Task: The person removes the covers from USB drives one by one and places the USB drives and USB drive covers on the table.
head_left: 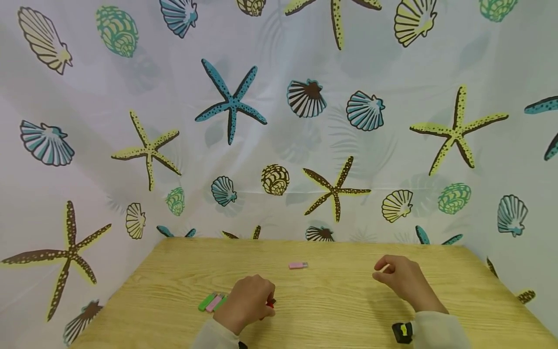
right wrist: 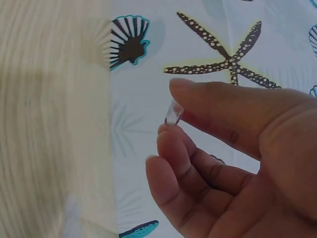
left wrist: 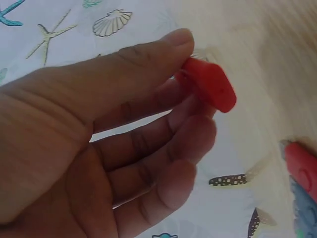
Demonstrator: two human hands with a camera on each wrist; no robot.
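My left hand (head_left: 247, 301) pinches a red USB stick (left wrist: 215, 89) between thumb and index finger, just above the wooden table. Its rounded red end shows in the left wrist view, while the fingers hide the other end. My right hand (head_left: 404, 281) is raised over the table's right side. Between its thumb and index fingertip it pinches a small clear plastic cap (right wrist: 173, 113). A green USB stick (head_left: 207, 301) and a pink USB stick (head_left: 215, 303) lie beside my left hand, with another green stick (head_left: 221, 303) partly behind it.
A lone pink USB stick (head_left: 298, 265) lies farther back on the wooden table (head_left: 340, 291). In the left wrist view, a red stick (left wrist: 303, 166) and a blue-grey stick (left wrist: 304, 208) lie at the right edge. A shell-patterned curtain (head_left: 270, 145) surrounds the table's back and sides.
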